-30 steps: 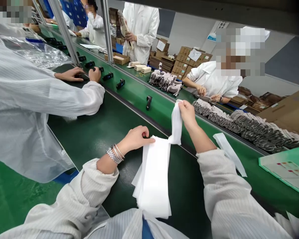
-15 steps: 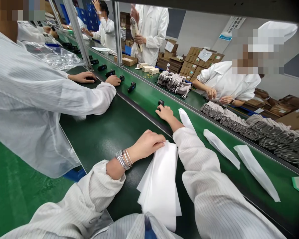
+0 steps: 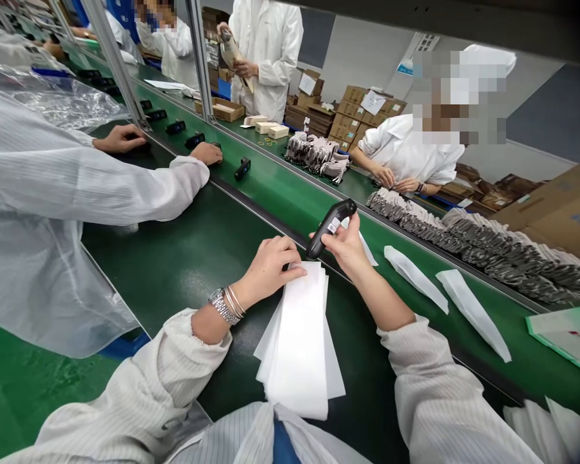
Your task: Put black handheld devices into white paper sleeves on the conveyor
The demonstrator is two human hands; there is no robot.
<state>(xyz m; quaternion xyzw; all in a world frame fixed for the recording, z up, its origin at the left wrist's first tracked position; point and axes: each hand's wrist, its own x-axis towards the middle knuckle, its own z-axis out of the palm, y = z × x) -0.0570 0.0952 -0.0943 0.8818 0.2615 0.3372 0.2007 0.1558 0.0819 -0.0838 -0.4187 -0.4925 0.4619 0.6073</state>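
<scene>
My right hand point(image 3: 347, 250) grips a curved black handheld device point(image 3: 329, 229) with a small white label, lifted above the edge of the green belt. My left hand point(image 3: 270, 265), with a watch and bangles at the wrist, pinches the top end of a fanned stack of flat white sleeves point(image 3: 302, 348) on the dark green work surface. The device's lower end is just above and to the right of that top end. On the belt, beyond my right forearm, lie filled-looking white sleeves point(image 3: 415, 277); their contents are hidden.
More black devices point(image 3: 242, 169) sit along the belt point(image 3: 280, 200). To my left, a co-worker's hand point(image 3: 207, 153) touches one. Across the belt, another person handles small items behind bundled cables point(image 3: 483, 238). A green-edged packet point(image 3: 565, 338) lies at right; a metal post point(image 3: 200, 64) rises beyond.
My right hand has taken the black device off the belt and brought it up and back towards the sleeves. My left hand stays at the stack's top end. The view has shifted right.
</scene>
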